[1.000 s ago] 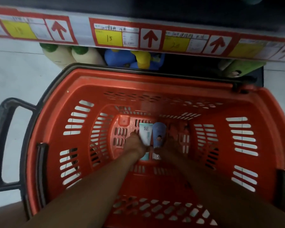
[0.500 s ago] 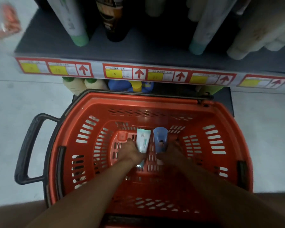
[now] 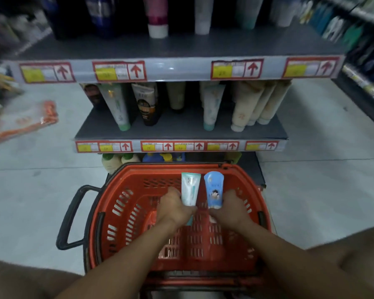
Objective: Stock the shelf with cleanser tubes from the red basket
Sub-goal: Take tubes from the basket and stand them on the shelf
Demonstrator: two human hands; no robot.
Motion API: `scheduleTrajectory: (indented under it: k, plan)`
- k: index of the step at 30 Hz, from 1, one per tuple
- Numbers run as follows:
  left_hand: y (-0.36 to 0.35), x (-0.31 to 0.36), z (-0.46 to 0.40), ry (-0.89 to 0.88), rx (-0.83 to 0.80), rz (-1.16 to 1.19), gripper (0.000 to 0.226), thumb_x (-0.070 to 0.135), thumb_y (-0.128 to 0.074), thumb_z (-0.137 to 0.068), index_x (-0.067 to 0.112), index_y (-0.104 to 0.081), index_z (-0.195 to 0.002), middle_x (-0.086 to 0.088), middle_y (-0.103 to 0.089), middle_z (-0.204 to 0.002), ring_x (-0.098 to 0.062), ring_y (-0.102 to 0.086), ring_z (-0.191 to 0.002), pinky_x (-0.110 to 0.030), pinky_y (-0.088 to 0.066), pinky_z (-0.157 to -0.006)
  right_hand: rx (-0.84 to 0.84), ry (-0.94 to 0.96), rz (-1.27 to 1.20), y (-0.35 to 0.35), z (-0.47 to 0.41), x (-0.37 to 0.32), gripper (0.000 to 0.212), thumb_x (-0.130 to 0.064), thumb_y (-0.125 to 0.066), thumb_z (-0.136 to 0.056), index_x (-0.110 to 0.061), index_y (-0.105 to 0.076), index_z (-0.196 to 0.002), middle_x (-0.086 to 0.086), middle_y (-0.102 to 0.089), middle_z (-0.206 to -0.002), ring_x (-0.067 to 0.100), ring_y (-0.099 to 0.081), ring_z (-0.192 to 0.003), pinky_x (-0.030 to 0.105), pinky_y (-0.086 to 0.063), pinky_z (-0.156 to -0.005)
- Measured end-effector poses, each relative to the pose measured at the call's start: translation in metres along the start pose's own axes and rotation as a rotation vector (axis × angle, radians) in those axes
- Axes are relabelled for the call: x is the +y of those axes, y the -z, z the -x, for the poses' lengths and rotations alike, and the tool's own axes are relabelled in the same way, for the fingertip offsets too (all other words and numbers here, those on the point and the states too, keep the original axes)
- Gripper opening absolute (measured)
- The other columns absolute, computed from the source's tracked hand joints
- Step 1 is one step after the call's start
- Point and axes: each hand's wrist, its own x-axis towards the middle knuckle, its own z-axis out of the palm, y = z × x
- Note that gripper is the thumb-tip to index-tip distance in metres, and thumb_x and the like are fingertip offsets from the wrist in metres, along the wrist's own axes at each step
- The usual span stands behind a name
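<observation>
The left hand (image 3: 173,209) is closed around the lower body of the white-green tube (image 3: 190,192); the right hand (image 3: 230,209) likewise holds the blue tube (image 3: 213,189). Both tubes stand above the red basket (image 3: 125,212). They appear light, soft-walled and smooth: grip mid-body, moderate pressure. The shelf (image 3: 179,131) lies ahead of both grips.

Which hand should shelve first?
Probably left. The left hand holds a white-and-teal cleanser tube resembling the teal-capped tubes on the grey middle shelf. No match shows for the right hand's blue tube.
</observation>
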Motion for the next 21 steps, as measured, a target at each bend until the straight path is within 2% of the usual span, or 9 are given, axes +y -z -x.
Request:
scheduleTrajectory:
  k: [2,4,5,8,12,14,16,18,21]
  plan:
    - [0.012,0.017,0.012,-0.047,0.047,0.004,0.059,0.04,-0.094,-0.068,0.019,-0.056,-0.108,-0.002,-0.07,-0.107,-0.025,-0.07,-0.096,-0.035,-0.058,-0.076,0.06,0.048,0.005,0.02,0.009,-0.009,0.058,-0.041,-0.085,-0.071,-0.012,-0.056,-0.112,0.004,-0.069,-0.108,0.025,-0.071,-0.095,0.028,-0.049,-0.07]
    - [0.023,0.035,0.023,-0.099,0.084,0.029,0.057,0.038,-0.095,-0.069,0.02,-0.056,-0.107,0.0,-0.07,-0.108,-0.022,-0.069,-0.095,-0.032,-0.055,-0.071,0.113,0.104,-0.003,0.041,0.015,-0.016,0.05,-0.044,-0.08,-0.068,-0.018,-0.061,-0.106,-0.002,-0.073,-0.101,0.016,-0.07,-0.082,0.031,-0.057,-0.067]
    - [0.029,0.044,0.028,-0.127,0.103,0.04,0.056,0.038,-0.095,-0.07,0.021,-0.056,-0.106,0.001,-0.069,-0.107,-0.02,-0.068,-0.093,-0.03,-0.053,-0.068,0.139,0.13,-0.001,0.052,0.02,-0.022,0.045,-0.042,-0.079,-0.069,-0.02,-0.06,-0.104,-0.005,-0.071,-0.096,0.013,-0.067,-0.078,0.03,-0.055,-0.064]
    - [0.047,0.075,0.046,-0.208,0.163,0.066,0.056,0.039,-0.094,-0.071,0.022,-0.053,-0.104,0.004,-0.066,-0.102,-0.018,-0.065,-0.09,-0.029,-0.048,-0.063,0.208,0.154,-0.045,0.089,0.036,-0.041,0.049,-0.035,-0.083,-0.074,-0.017,-0.049,-0.105,-0.004,-0.061,-0.094,0.019,-0.064,-0.086,0.028,-0.044,-0.061]
    - [0.069,0.114,0.064,-0.307,0.238,0.115,0.053,0.037,-0.093,-0.071,0.022,-0.053,-0.102,0.002,-0.07,-0.103,-0.021,-0.07,-0.098,-0.031,-0.054,-0.066,0.317,0.225,-0.093,0.133,0.049,-0.062,0.045,-0.039,-0.082,-0.069,-0.019,-0.056,-0.101,-0.004,-0.07,-0.092,0.018,-0.07,-0.086,0.033,-0.054,-0.066]
    - [0.079,0.132,0.073,-0.347,0.275,0.113,0.053,0.039,-0.092,-0.07,0.023,-0.05,-0.099,0.003,-0.067,-0.099,-0.021,-0.069,-0.096,-0.037,-0.06,-0.069,0.36,0.263,-0.114,0.155,0.056,-0.073,0.045,-0.037,-0.083,-0.072,-0.02,-0.053,-0.101,-0.006,-0.067,-0.091,0.017,-0.068,-0.085,0.033,-0.052,-0.064]
    - [0.089,0.151,0.08,-0.382,0.304,0.12,0.055,0.04,-0.092,-0.071,0.023,-0.049,-0.099,0.003,-0.065,-0.099,-0.019,-0.068,-0.096,-0.036,-0.06,-0.068,0.393,0.293,-0.111,0.177,0.064,-0.084,0.047,-0.033,-0.084,-0.077,-0.021,-0.048,-0.104,-0.007,-0.063,-0.095,0.016,-0.064,-0.086,0.029,-0.049,-0.059]
    - [0.1,0.17,0.088,-0.419,0.326,0.132,0.055,0.04,-0.092,-0.072,0.024,-0.049,-0.101,0.004,-0.065,-0.102,-0.018,-0.068,-0.099,-0.033,-0.06,-0.068,0.435,0.321,-0.122,0.199,0.07,-0.095,0.047,-0.032,-0.085,-0.077,-0.024,-0.047,-0.104,-0.006,-0.065,-0.098,0.016,-0.066,-0.088,0.032,-0.055,-0.064]
    - [0.117,0.198,0.099,-0.461,0.359,0.17,0.053,0.045,-0.091,-0.069,0.03,-0.048,-0.097,0.008,-0.065,-0.099,-0.017,-0.069,-0.095,-0.04,-0.062,-0.075,0.484,0.354,-0.127,0.232,0.077,-0.113,0.048,-0.033,-0.085,-0.075,-0.026,-0.047,-0.103,-0.005,-0.067,-0.098,0.017,-0.066,-0.086,0.033,-0.053,-0.068]
